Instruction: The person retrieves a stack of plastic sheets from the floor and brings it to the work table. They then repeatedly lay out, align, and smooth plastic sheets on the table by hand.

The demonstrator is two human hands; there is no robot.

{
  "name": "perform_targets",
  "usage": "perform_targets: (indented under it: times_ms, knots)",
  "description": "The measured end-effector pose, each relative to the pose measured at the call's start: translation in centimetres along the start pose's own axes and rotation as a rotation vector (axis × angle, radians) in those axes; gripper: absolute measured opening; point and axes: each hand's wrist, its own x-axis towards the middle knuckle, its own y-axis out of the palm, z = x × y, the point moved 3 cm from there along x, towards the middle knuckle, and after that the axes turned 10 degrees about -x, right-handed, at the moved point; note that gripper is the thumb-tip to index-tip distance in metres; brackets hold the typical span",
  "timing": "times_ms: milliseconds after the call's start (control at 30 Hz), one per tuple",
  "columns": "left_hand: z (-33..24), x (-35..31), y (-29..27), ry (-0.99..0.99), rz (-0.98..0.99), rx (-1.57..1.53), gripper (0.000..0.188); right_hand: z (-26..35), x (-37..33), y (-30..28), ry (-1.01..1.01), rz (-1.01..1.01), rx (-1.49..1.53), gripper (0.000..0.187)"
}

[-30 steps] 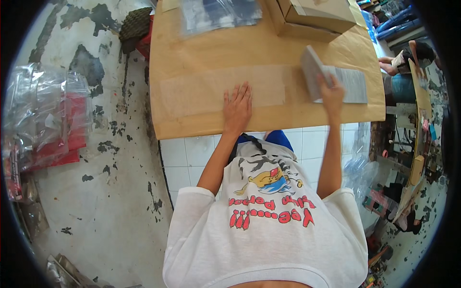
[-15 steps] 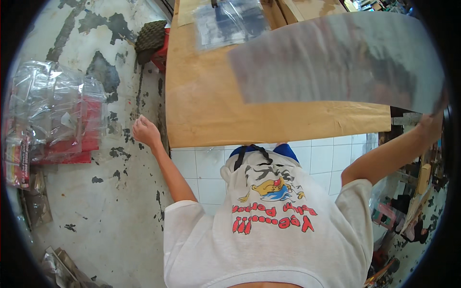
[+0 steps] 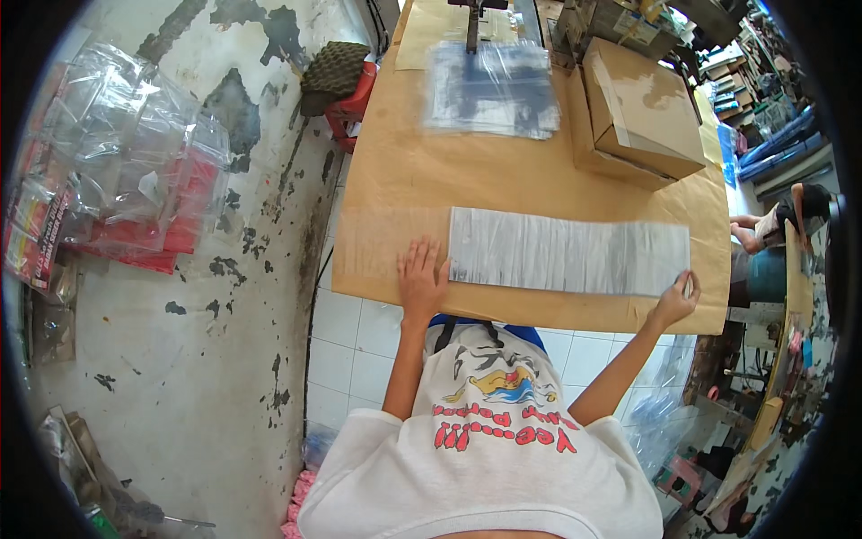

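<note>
A long, grey-streaked sheet (image 3: 567, 253), seemingly plastic film, lies across the brown-covered table (image 3: 503, 175) in front of me. At its left end a clear, see-through part (image 3: 377, 238) seems to continue over the brown surface. My left hand (image 3: 422, 277) rests flat there with fingers stretched out, beside the left end of the grey part. My right hand (image 3: 673, 301) pinches the sheet's near right corner between thumb and fingers.
A stack of clear and dark plastic sheets (image 3: 492, 90) lies at the table's far side, below a dark metal fixture (image 3: 472, 27). To its right stands a cardboard box (image 3: 642, 112). Plastic packets (image 3: 135, 153) hang along the left wall. A person (image 3: 781, 216) sits at far right.
The sheet, raised at the upper right before, now lies flat on the table. My right hand has come down with it; my left hand has moved from beside the wall onto the table.
</note>
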Motion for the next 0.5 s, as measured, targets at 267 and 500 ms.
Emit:
perform_targets:
  times_ms: [267, 500]
  knots:
    - [5.0, -0.4, -2.3, -0.095, -0.039, 0.127, 0.032, 0.4, -13.2, 7.7, -0.555, 0.607, -0.537, 0.028]
    - [4.6, 1.0, -3.6, -0.126, -0.141, 0.123, 0.029, 15.9, -33.0, 8.8, -0.837, 1.102, -0.339, 0.096]
